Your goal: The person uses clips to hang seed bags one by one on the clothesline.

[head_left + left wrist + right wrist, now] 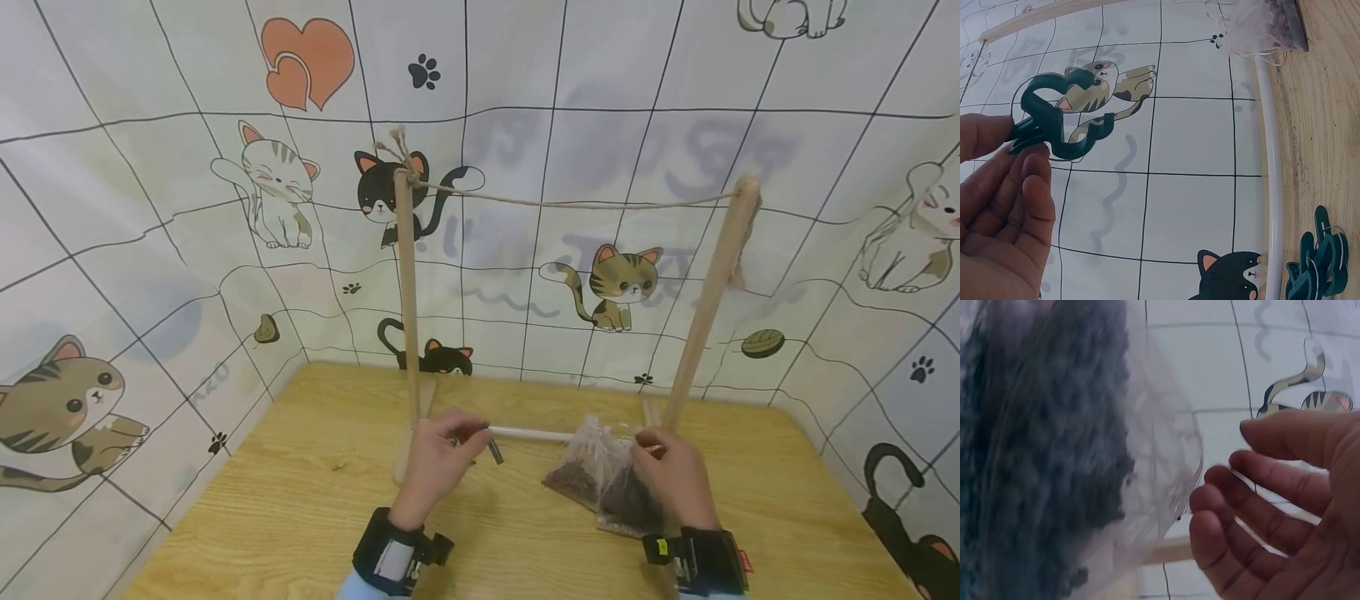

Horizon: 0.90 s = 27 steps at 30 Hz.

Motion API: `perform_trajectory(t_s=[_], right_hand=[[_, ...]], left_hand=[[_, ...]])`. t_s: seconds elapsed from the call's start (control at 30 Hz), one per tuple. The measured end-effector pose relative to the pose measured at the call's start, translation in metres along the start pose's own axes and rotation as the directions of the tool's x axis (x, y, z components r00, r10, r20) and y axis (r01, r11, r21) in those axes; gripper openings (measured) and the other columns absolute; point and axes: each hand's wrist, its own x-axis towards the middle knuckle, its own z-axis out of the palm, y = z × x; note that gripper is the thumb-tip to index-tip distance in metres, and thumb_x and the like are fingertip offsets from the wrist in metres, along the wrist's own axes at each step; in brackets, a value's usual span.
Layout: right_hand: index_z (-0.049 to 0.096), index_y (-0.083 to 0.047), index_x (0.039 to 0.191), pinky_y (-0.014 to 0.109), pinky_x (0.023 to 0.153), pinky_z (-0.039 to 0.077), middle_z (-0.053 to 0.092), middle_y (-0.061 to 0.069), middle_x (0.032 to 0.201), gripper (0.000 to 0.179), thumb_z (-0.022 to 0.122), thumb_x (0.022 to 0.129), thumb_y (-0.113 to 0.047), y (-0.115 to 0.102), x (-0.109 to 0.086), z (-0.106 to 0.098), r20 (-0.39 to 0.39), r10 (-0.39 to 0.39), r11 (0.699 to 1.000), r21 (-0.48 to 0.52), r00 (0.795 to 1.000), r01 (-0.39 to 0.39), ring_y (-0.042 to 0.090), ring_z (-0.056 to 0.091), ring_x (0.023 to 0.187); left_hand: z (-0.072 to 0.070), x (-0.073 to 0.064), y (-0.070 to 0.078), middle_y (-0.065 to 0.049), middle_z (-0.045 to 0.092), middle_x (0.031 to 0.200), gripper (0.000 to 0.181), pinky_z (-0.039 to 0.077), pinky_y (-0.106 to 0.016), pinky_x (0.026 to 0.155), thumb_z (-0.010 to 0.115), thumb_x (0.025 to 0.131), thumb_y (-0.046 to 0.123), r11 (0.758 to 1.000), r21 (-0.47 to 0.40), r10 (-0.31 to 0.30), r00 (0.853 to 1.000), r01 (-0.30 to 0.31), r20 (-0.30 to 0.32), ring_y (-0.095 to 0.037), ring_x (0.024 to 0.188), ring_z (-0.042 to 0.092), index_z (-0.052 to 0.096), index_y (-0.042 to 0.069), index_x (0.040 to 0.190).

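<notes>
My left hand [438, 467] pinches the handles of a dark green spring clip [1054, 119] between thumb and fingers. Its curved jaws are spread with nothing between them. Beside the bags, my right hand [675, 475] has its fingers loosely curled and holds nothing, as the right wrist view shows. Closest to it is a clear plastic bag of dark grains [1054, 450]; another bag, with brownish contents [576, 477], leans against it at the left. More green clips [1319, 265] lie on the table near the left hand, partly hidden by it in the head view.
A wooden frame has a left post [408, 292] and a right post [708, 308], with twine [555, 204] strung between their tops. A white rod [528, 433] runs low between the posts. The wooden table [285, 500] meets a cat-patterned cloth [510, 275] at the back.
</notes>
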Motion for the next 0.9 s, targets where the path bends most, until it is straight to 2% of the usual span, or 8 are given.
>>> perform_trajectory(t_s=[0.13,0.27,0.4,0.5,0.7,0.77,0.9], right_hand=[[0.06,0.0,0.115,0.039,0.068,0.051,0.061,0.023,0.111,0.039,0.058,0.089,-0.03,0.01,0.0,-0.007,0.074,0.09,0.995,-0.041,0.993,-0.087,0.034,0.061,0.093],[0.054,0.005,0.12,0.045,0.074,0.05,0.059,0.026,0.114,0.051,0.055,0.09,-0.036,0.013,0.002,-0.01,0.166,0.148,0.988,-0.075,0.975,-0.137,0.039,0.059,0.099],[0.052,0.008,0.121,0.047,0.077,0.049,0.059,0.029,0.113,0.054,0.054,0.09,-0.037,0.015,0.003,-0.009,0.213,0.171,0.984,-0.078,0.962,-0.158,0.041,0.058,0.101],[0.052,0.008,0.12,0.045,0.074,0.05,0.059,0.029,0.112,0.053,0.054,0.09,-0.036,0.016,0.003,-0.009,0.226,0.184,0.983,-0.069,0.957,-0.173,0.038,0.059,0.097],[0.052,0.007,0.121,0.04,0.072,0.049,0.059,0.027,0.112,0.056,0.055,0.089,-0.039,0.016,0.002,-0.012,0.252,0.227,0.972,-0.004,0.941,-0.234,0.03,0.059,0.094],[0.055,0.006,0.118,0.037,0.069,0.048,0.061,0.023,0.107,0.053,0.057,0.088,-0.037,0.015,0.002,-0.013,0.263,0.246,0.964,0.038,0.933,-0.265,0.027,0.057,0.09],[0.06,0.002,0.11,0.032,0.062,0.044,0.061,0.012,0.093,0.041,0.061,0.086,-0.032,0.01,0.001,-0.016,0.277,0.242,0.952,0.116,0.93,-0.283,0.02,0.053,0.079]], left_hand=[[-0.004,0.0,0.013,-0.009,0.065,0.073,0.006,0.048,-0.025,0.048,0.069,0.079,0.007,1.0,-0.012,0.004,1.0,-0.004,-0.004,-0.018,0.059,0.058,0.069,0.008,0.085],[-0.003,0.0,0.01,-0.009,0.064,0.07,0.007,0.048,-0.026,0.048,0.069,0.077,0.003,1.0,-0.01,0.025,0.999,-0.025,-0.019,-0.014,0.055,0.057,0.069,0.007,0.083],[-0.002,-0.001,0.009,-0.008,0.064,0.069,0.008,0.048,-0.026,0.047,0.069,0.077,0.002,1.0,-0.006,0.023,1.0,-0.023,-0.021,-0.014,0.055,0.056,0.069,0.007,0.083],[-0.002,-0.001,0.01,-0.008,0.064,0.069,0.006,0.048,-0.026,0.047,0.069,0.077,0.003,1.0,-0.001,0.025,0.999,-0.025,-0.021,-0.014,0.054,0.056,0.069,0.007,0.083],[-0.004,0.0,0.012,-0.008,0.064,0.069,0.005,0.048,-0.03,0.05,0.069,0.077,0.003,0.997,0.023,0.072,0.997,-0.071,-0.036,-0.018,0.056,0.057,0.068,0.006,0.081],[-0.004,0.0,0.012,-0.008,0.065,0.07,0.006,0.048,-0.03,0.051,0.07,0.076,0.003,0.996,0.034,0.083,0.995,-0.081,-0.049,-0.018,0.056,0.057,0.068,0.007,0.08],[-0.004,-0.001,0.013,-0.007,0.066,0.072,0.009,0.047,-0.03,0.053,0.07,0.075,0.001,0.996,0.042,0.077,0.995,-0.075,-0.07,-0.016,0.057,0.057,0.069,0.008,0.08]])
